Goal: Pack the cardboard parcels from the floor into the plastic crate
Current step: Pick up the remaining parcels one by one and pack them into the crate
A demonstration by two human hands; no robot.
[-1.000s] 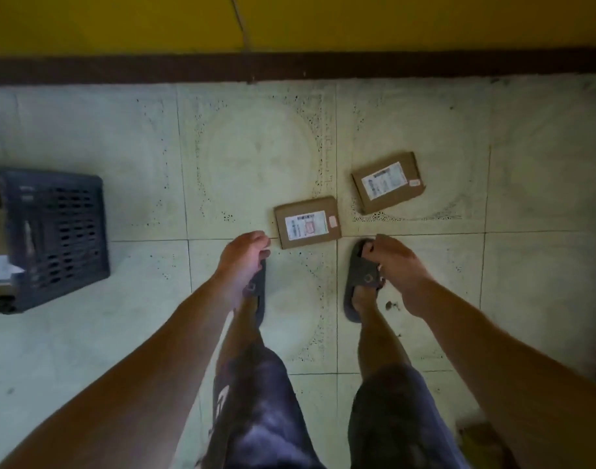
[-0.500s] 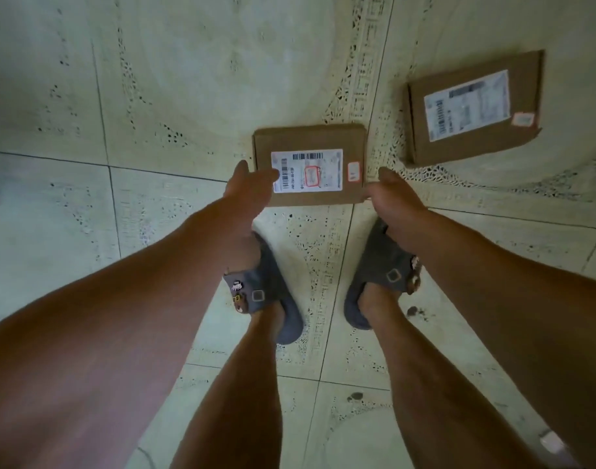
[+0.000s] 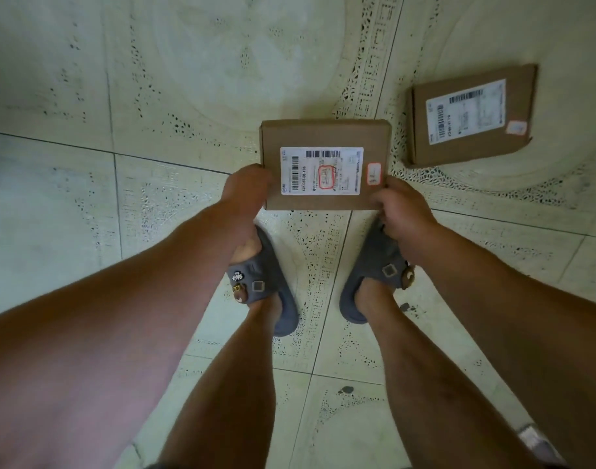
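Parcel: a flat brown cardboard parcel [image 3: 325, 164] sits in the middle of the view, just beyond the toes. It is face up and held at its two near corners.
Label: a white label [image 3: 322, 170] with barcodes and a red stamped box covers most of the top. A small pale sticker [image 3: 374, 173] lies just right of it.
Left hand: the left hand [image 3: 245, 187] is clamped on the parcel's near-left corner, its fingers curled round the left edge. The fingertips below are hidden.
Right hand: the right hand [image 3: 403, 211] is clamped on the near-right corner. The thumb lies on the top face beside the sticker and the fingers are tucked under.
Lift: I cannot tell whether the parcel's far edge touches the floor.
Second parcel: a second parcel [image 3: 469, 116] of the same kind lies flat on the floor, to the right and farther off, turned at a slight angle. It is apart from the held one, and its own second label [image 3: 465, 110] faces up.
Floor: the floor [image 3: 154, 96] is pale green tile with dark speckled circular patterns and thin dark joints.
Feet: the feet are bare in grey slippers, the left slipper [image 3: 269, 282] and the right slipper [image 3: 374, 275], with small charms on the straps. They stand just near of the held parcel.
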